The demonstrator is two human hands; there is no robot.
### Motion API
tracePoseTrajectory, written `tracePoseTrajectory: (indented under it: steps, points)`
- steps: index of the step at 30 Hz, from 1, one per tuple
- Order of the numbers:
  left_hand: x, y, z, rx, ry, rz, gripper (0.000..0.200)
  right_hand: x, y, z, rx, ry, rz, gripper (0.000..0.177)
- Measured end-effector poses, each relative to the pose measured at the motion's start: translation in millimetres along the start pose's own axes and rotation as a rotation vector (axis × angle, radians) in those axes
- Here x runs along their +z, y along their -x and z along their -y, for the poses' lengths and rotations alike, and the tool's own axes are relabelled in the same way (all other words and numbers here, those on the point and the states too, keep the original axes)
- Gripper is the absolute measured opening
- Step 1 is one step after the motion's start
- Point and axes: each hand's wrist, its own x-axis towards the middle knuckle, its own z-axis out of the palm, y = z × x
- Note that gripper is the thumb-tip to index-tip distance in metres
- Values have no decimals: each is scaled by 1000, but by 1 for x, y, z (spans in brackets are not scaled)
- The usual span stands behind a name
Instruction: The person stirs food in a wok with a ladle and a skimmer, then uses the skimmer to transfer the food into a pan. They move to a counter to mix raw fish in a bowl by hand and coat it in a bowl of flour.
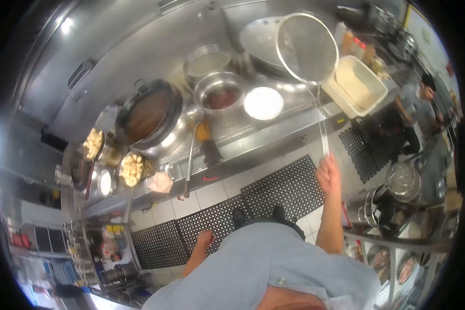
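Note:
My right hand [328, 174] is closed round the long wire handle of a mesh strainer [307, 47]. Its round, fine-meshed head is raised over the back of the cooking range, in front of a large wok [266, 44] and beside a cream plastic basket [357, 88]. Low by my body, my left hand [205, 239] is curled into a loose fist above the floor mat, with nothing visible in it. Nearest to it on the counter edge lies a ladle [190, 163] with its handle pointing toward me.
A dark wok of brown liquid [147, 116] sits on the range [289, 129]. Beside it are a metal pot with reddish liquid [219, 97] and a white round container [263, 103]. Strainers of pale food pieces [131, 169] rest at left. A co-worker [421, 106] stands far right.

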Motion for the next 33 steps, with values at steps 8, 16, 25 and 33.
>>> tracePoseTrajectory:
  steps: [8,16,25,33]
  points:
    - [21,30,166,253,-542,-132,27,160,-154,-69,108,168,144,21]
    - [17,35,186,196,-481,-169,16,171,-208,-148,289,128,214,3]
    - [-80,32,175,-154,631,-552,23,267,-194,-254,216,266,290,4]
    - [-73,90,211,-459,924,-634,20,420,-167,-403,536,207,532,14]
